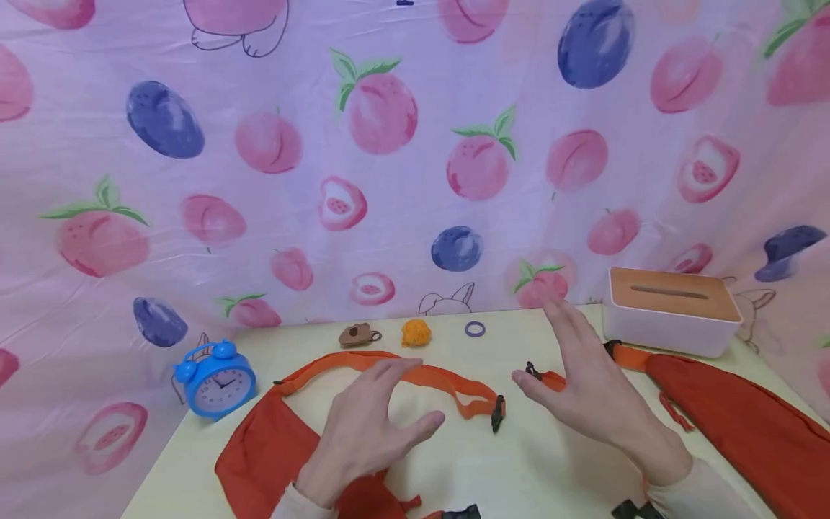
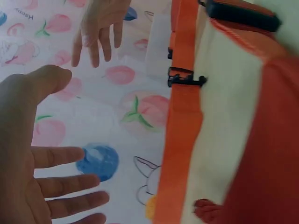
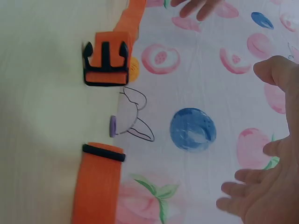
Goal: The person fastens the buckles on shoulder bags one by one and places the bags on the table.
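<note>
My left hand [image 1: 363, 425] hovers with its fingers extended and thumb apart, holding nothing. Below it lies a red waist bag [image 1: 259, 440], partly hidden by that hand. Its orange strap [image 1: 376, 359] arcs across the table and ends in a black pronged buckle [image 3: 106, 65]. My right hand [image 1: 596, 389] is raised too, fingers straight and nothing in its grasp. Under and beside it, a second red bag [image 1: 733, 404] stretches along the right side, with a short orange strap and black buckle end [image 1: 533, 370] left of the hand. Another black buckle [image 1: 462, 512] shows at the bottom edge.
At the left stands a blue alarm clock [image 1: 220, 382]. Along the back lie a brown pouch-like item with a ring [image 1: 355, 334], an orange-yellow bundle [image 1: 416, 332] and a purple ring [image 1: 475, 329]. A white tissue box [image 1: 668, 324] with a wooden lid sits back right, before a fruit-print curtain [image 1: 415, 180].
</note>
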Motion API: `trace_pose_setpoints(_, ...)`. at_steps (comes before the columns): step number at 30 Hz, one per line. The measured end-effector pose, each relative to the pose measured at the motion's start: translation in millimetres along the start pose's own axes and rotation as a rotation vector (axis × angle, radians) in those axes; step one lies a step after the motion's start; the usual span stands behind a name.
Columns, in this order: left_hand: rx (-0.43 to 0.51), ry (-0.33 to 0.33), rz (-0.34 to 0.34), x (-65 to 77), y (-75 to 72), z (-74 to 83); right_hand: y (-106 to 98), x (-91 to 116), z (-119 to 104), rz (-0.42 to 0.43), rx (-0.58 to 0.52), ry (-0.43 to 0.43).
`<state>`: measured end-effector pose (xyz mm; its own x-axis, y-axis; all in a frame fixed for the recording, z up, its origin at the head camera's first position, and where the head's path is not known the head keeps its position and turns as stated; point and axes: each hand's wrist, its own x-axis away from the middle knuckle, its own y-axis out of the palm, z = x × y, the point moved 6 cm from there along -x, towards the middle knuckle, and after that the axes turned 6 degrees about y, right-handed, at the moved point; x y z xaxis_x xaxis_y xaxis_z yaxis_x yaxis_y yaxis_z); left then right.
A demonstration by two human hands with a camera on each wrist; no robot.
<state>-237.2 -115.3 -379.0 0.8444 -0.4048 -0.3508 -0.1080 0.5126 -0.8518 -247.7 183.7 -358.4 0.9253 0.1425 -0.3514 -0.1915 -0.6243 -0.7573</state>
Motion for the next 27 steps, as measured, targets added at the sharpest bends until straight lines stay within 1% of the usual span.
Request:
trace_pose_setpoints(2, 0.084, -0.002, -0.041, 3.9, 8.4, -3.7, 8, 0, -1, -0.019, -0.041, -0.035)
trace_pose_setpoints(4, 0.19, -0.022, -0.118, 8.7, 18.8, -5.5, 16, 0, 0, -0.037, -0.087, -0.07)
trace_pose_setpoints(7, 0.351, -0.006, -0.237, 15.8, 32.7, -1.3, 25, 1, 2, -0.064, -0.166, -0.11)
trace_pose_setpoints(11, 0.559, -0.018, -0.414, 24.2, 49.0, 6.8, 39, 2, 8, -0.115, -0.268, -0.112)
trace_pose_setpoints(13, 0.624, -0.05, -0.49, 26.8, 55.8, 8.7, 46, 3, 11, -0.147, -0.312, -0.108)
trace_pose_setpoints(15, 0.655, -0.082, -0.54, 28.5, 61.4, 8.1, 53, 3, 14, -0.18, -0.358, -0.099)
trace_pose_setpoints(19, 0.67, -0.082, -0.588, 29.6, 69.1, 4.4, 63, 4, 19, -0.231, -0.441, -0.092)
trace_pose_setpoints(21, 0.682, -0.069, -0.608, 29.9, 72.3, 2.5, 67, 4, 21, -0.253, -0.473, -0.088)
trace_pose_setpoints(23, 0.7, -0.042, -0.624, 29.8, 74.8, 1.8, 71, 4, 24, -0.273, -0.483, -0.075)
trace_pose_setpoints(27, 0.743, -0.009, -0.651, 29.8, 79.1, 2.1, 76, 4, 29, -0.308, -0.482, -0.041)
